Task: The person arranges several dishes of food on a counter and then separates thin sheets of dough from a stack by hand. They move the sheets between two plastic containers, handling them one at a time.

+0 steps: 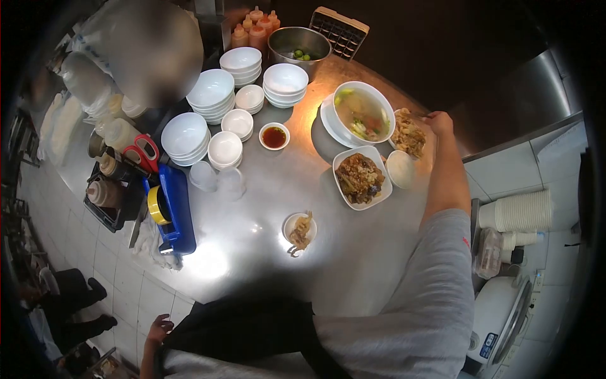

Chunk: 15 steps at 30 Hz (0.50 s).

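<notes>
My right hand (pixel 440 121) reaches to the table's far right, its fingers pinched at the far rim of a plate of crispy fried food (pixel 410 138). Beside that plate stand a large white bowl of soup (pixel 363 108), a square dish of saucy browned food (pixel 360 178) and a small bowl of white contents (pixel 400 168). Down at my left side, off the table, hangs my left hand (pixel 160 330), empty with its fingers loosely apart. A small white bowl with a fried piece (pixel 299 232) sits nearer me; part of the piece overhangs its rim.
Stacked white bowls (pixel 211 88), a sauce dish (pixel 274 136) and a metal pot (pixel 300 44) stand farther back. At left are a blue tape dispenser (pixel 178 211), red-handled scissors (pixel 142 153) and bottles (pixel 105 191). A rice cooker (pixel 499 319) is at right. Another person's legs show lower left.
</notes>
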Available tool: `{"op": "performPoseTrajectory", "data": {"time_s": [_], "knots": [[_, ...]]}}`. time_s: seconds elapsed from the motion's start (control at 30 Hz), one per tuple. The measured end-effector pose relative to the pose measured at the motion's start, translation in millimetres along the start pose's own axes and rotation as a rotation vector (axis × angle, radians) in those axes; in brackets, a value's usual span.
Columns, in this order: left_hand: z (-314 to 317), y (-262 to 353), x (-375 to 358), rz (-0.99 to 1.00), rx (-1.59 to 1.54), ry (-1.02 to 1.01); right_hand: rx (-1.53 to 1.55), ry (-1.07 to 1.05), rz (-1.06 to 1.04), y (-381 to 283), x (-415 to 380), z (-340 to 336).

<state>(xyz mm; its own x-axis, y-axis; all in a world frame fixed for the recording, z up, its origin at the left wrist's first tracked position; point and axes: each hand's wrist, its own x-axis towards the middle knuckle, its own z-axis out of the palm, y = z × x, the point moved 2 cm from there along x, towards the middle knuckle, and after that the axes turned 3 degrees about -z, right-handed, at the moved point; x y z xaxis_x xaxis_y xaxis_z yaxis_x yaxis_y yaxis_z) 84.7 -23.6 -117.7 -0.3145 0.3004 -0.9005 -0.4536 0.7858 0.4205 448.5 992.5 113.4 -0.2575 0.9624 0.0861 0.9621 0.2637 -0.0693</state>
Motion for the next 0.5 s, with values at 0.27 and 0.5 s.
{"op": "performPoseTrajectory", "data": {"time_s": [0.27, 0.5], "knots": [[8, 32, -5, -0.042, 0.063, 0.031, 0.018, 0.249, -0.111, 7, -34, -20], [1, 12, 12, 0.063, 0.079, 0.009, 0.213, 0.278, -0.308, -30, -141, -112]]}}
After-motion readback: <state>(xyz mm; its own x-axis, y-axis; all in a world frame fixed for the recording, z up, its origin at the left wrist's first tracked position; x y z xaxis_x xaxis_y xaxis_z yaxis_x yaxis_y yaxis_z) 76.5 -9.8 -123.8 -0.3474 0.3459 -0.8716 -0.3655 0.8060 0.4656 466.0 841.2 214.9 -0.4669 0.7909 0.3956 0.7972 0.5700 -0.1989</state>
